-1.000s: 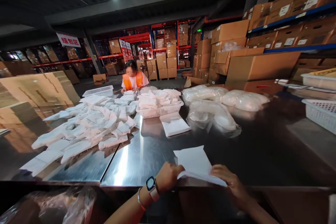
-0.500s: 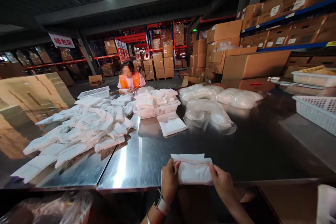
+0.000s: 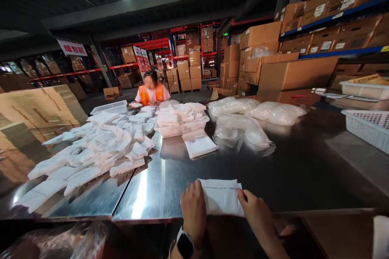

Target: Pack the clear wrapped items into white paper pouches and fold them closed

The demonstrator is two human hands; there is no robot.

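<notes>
At the front edge of the metal table, a white folded pouch (image 3: 221, 197) with a faint printed line near its top lies flat between my hands. My left hand (image 3: 194, 206), with a watch on the wrist, is closed on the pouch's left side, its fingertips partly hidden. The right side is pinched between thumb and fingers of my right hand (image 3: 257, 212). Beyond them a flat white packet (image 3: 199, 143) rests in front of a white basket (image 3: 182, 127) heaped with white pouches. A large spread of white pouches (image 3: 103, 141) covers the table's left part.
Clear plastic bags (image 3: 243, 133) of pale contents sit behind the pouch on the metal table (image 3: 170, 178). A white basket (image 3: 369, 127) stands at the right. Across the table a person in an orange vest (image 3: 151, 94) works. Cardboard boxes (image 3: 298, 73) stack behind.
My left hand has turned over, its back now upward and the watch face showing. The pouch stays almost in place. The person opposite has moved their hands apart.
</notes>
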